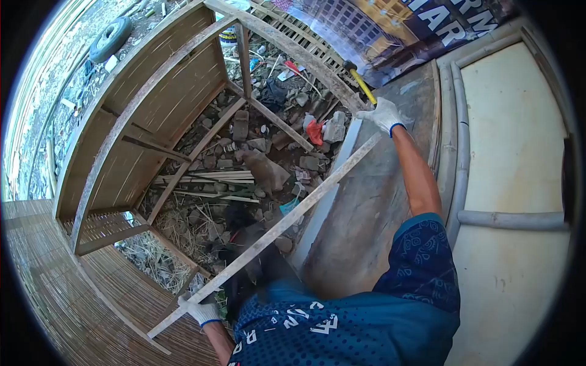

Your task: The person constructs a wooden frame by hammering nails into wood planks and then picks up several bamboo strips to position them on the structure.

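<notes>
A long, pale wooden batten (287,221) runs diagonally across the view in front of my body. My left hand (200,310), in a white knitted glove with a blue cuff, is closed around it near its lower end. At the upper right is my right hand (386,116), gloved the same way, beside the batten's upper end and the corner of the wooden frame. From its closed fingers sticks out a hammer (362,84) with a yellow handle and dark head. Whether this hand also grips the batten is partly hidden.
A wooden frame (152,85) with panelled sides stands at left, beside a bamboo slat screen (104,293). Inside lie rubble, straw and sticks (213,177), plus a brown shape (264,169). A brown board (372,207), pale panel (513,140), banner (390,30) and tire (111,39) surround it.
</notes>
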{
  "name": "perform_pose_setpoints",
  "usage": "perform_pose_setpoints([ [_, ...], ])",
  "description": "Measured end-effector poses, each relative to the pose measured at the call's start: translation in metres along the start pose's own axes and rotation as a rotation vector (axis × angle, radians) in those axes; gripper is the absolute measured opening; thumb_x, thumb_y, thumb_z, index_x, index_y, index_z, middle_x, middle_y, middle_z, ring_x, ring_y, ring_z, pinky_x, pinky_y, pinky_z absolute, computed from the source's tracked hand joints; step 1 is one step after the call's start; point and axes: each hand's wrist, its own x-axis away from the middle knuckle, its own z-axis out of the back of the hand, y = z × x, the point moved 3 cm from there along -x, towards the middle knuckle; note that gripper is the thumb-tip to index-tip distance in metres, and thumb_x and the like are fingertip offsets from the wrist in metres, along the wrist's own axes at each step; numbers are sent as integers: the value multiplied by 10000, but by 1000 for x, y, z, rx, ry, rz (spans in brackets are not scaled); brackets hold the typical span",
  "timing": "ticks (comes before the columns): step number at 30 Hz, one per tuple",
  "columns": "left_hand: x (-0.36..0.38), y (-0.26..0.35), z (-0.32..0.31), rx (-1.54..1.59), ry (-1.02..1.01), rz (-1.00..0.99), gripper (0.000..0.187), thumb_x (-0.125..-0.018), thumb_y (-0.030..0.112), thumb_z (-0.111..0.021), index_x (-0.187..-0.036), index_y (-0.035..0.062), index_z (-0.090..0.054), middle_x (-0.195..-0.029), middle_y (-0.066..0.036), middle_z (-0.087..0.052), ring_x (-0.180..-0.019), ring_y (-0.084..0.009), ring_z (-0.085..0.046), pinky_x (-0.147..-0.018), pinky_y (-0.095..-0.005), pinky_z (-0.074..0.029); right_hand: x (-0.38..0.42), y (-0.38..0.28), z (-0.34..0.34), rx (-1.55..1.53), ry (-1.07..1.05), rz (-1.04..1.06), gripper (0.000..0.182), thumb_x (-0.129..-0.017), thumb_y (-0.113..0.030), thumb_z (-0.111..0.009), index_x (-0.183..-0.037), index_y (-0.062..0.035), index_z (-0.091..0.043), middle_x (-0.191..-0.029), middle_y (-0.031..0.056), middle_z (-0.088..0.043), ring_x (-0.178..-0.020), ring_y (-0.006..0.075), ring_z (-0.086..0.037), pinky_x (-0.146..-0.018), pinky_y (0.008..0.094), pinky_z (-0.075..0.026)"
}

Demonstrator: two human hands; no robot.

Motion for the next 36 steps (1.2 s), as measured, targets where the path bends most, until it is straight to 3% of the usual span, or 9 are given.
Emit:
perform_pose_setpoints([
  [12, 12, 13, -29, 26, -63, -26, 784, -979, 616, -399, -1395, -42, -493, -1375, -258, -571, -1280, -437, -552, -1109, -588, -444, -31, 7, -20, -21, 27, 179, 634, -688, -566, -864, -940, -27, -645, -950, 221, -702, -920, 385, -677, -827, 457, -522],
  [17, -32, 9, 2, 55, -109, 24, 765, -974, 614, -415, -1406, -12, -505, -1370, -239, -585, -1272, -432, -561, -1115, -591, -441, -21, 10, -15, -41, 19, 135, 649, -720, -589, -828, -991, -22, -667, -961, 223, -715, -894, 392, -686, -807, 462, -528],
  [21, -11, 10, -17, 77, -186, -10, 628, -983, 565, -466, -1308, 31, -521, -1191, -199, -604, -1140, -414, -590, -1021, -586, -480, 1, 15, -16, -95, 92, 166, 586, -816, -565, -771, -1112, -63, -709, -1033, 210, -731, -928, 383, -696, -815, 456, -531],
  [22, -12, 6, -15, 102, -202, -19, 566, -990, 539, -483, -1270, 48, -520, -1126, -181, -600, -1080, -404, -601, -978, -582, -496, 4, 20, -20, -77, 35, 110, 524, -849, -491, -786, -1115, -45, -718, -1000, 172, -746, -877, 305, -702, -792, 405, -540],
  [24, -12, -7, -14, 169, -155, -66, 445, -1006, 486, -519, -1193, 82, -518, -995, -146, -592, -961, -384, -623, -891, -575, -529, -14, 43, -55, -564, -3, 307, 445, -901, -357, -801, -1126, 20, -724, -971, 99, -757, -819, 183, -664, -751, 370, -548],
  [27, 28, 3, -34, 238, 65, -51, 349, -1009, 441, -589, -1062, 106, -508, -804, -104, -569, -744, -342, -642, -732, -540, -578, -62, 88, -91, -474, 69, 233, 651, -904, -511, -760, -1127, 98, -706, -934, 134, -752, -832, 259, -640, -807, 419, -516],
  [30, 17, -8, -31, 349, 140, 27, 401, -997, 490, -611, -962, 101, -521, -699, -83, -532, -645, -319, -619, -668, -523, -587, -45, 98, -85, -416, -17, -137, 644, -870, -583, -771, -1035, 39, -742, -766, 64, -618, -666, 181, -547, -614, 366, -455],
  [32, 20, -7, -32, 335, 178, 13, 416, -995, 498, -617, -890, 106, -530, -657, -74, -512, -619, -309, -602, -650, -528, -586, -41, 119, -100, -554, 68, -124, 639, -858, -595, -775, -1011, 25, -741, -748, 42, -584, -635, 159, -515, -573, 348, -421],
  [36, 45, 1, -33, 379, 113, 59, 287, -1004, 388, -638, -1002, 120, -533, -715, -83, -542, -688, -302, -624, -709, -552, -589, -30, 149, -114, -702, 123, -288, 651, -849, -595, -782, -1034, 28, -742, -770, 36, -602, -656, 165, -532, -576, 344, -431],
])
